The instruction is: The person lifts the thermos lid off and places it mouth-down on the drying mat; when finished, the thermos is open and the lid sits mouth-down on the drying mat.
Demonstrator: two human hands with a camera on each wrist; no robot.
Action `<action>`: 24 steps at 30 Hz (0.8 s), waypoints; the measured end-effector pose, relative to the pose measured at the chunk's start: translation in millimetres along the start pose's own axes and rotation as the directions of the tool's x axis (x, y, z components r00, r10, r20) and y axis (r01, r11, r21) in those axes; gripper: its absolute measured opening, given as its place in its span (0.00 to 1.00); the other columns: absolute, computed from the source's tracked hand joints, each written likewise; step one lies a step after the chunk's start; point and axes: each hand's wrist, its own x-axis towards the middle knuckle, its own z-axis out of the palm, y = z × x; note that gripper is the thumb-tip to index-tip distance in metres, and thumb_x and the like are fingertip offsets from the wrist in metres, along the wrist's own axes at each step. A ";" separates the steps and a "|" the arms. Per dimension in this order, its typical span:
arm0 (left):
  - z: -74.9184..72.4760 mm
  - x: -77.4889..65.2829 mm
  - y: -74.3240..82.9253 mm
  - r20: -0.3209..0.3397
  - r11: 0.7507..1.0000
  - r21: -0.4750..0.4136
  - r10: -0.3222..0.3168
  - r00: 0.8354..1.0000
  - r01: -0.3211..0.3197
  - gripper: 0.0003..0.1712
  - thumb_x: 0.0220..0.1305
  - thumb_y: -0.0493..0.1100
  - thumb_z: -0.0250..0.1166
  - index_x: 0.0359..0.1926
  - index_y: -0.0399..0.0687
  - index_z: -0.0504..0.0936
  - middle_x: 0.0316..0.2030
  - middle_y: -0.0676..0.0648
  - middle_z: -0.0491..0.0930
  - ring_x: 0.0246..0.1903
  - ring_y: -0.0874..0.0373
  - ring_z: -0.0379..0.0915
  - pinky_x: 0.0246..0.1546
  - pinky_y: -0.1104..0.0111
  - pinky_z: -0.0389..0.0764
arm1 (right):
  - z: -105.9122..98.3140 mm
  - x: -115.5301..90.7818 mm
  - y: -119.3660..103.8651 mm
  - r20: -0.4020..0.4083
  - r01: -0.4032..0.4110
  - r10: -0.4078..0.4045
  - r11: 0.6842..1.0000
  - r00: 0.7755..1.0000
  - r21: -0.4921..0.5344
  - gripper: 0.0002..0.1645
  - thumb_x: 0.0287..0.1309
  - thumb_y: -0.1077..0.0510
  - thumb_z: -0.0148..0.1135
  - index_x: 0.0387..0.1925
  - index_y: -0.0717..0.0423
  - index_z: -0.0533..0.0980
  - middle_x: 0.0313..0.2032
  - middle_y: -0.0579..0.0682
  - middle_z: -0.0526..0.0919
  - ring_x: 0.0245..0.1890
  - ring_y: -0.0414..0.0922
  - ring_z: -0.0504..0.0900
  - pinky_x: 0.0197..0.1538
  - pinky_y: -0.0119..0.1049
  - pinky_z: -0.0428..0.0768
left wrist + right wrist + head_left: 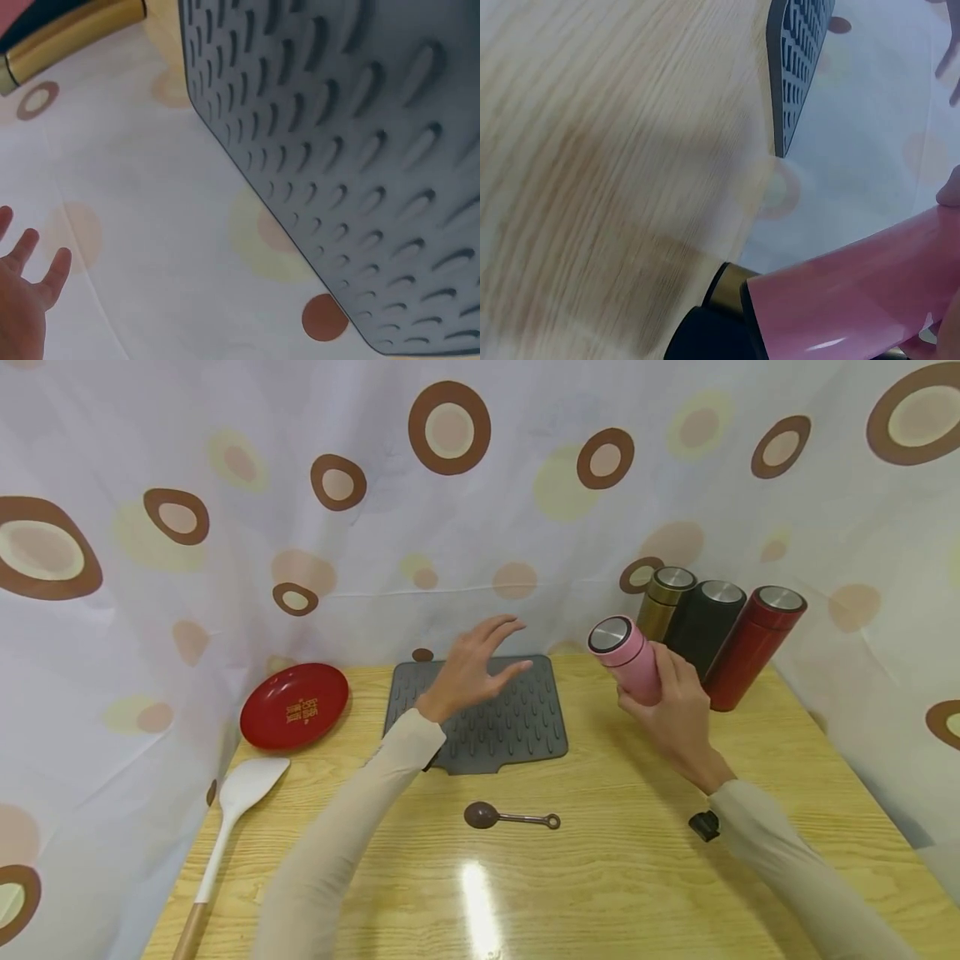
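My right hand [671, 714] grips a pink thermos [633, 664] with a silver-topped lid, tilted to the left and held off the table; the right wrist view shows its pink body [855, 292] close up. Over the dark grey ridged drying mat [517, 718] hovers my left hand [472, 668], its thumb and fingers spread apart around nothing. In the left wrist view that hand [26, 300] shows at the lower left, apart from the mat [330, 150]. Behind the pink thermos stand a gold thermos [660, 606], a black thermos [705, 622] and a red thermos [753, 647].
A dark brown spoon [482, 815] lies in front of the mat on the wooden table [600, 877]. At the left are a red plate [277, 718] with gold characters and a white spatula [243, 785] with a wooden handle. A patterned curtain [465, 543] encloses the back and sides.
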 end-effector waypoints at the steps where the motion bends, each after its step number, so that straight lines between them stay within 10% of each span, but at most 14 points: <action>1: 1.5 1.5 1.0 0.001 1.000 0.001 0.004 1.000 -0.004 0.37 0.71 0.54 0.70 0.74 0.45 0.72 0.73 0.40 0.70 0.73 0.45 0.67 0.72 0.45 0.68 | 1.6 0.7 -0.5 0.016 0.003 -0.003 1.000 1.000 0.000 0.47 0.49 0.58 0.81 0.70 0.61 0.70 0.62 0.68 0.77 0.60 0.66 0.77 0.60 0.69 0.78; 13: 14.7 6.7 16.2 0.039 0.998 -0.058 0.003 0.999 0.000 0.42 0.70 0.55 0.71 0.77 0.45 0.66 0.76 0.41 0.66 0.77 0.48 0.61 0.75 0.51 0.65 | 21.2 5.1 -6.2 0.190 0.044 -0.055 0.997 0.980 0.058 0.47 0.47 0.61 0.84 0.69 0.58 0.73 0.64 0.67 0.77 0.63 0.66 0.74 0.62 0.72 0.72; 24: 21.0 -3.8 25.7 0.090 0.988 -0.065 0.144 0.986 -0.138 0.41 0.70 0.49 0.72 0.78 0.50 0.65 0.76 0.40 0.64 0.71 0.48 0.68 0.65 0.58 0.78 | 32.1 15.9 -7.0 0.245 0.248 -0.270 0.962 0.931 0.117 0.46 0.45 0.62 0.85 0.67 0.61 0.75 0.61 0.65 0.78 0.58 0.66 0.78 0.57 0.66 0.80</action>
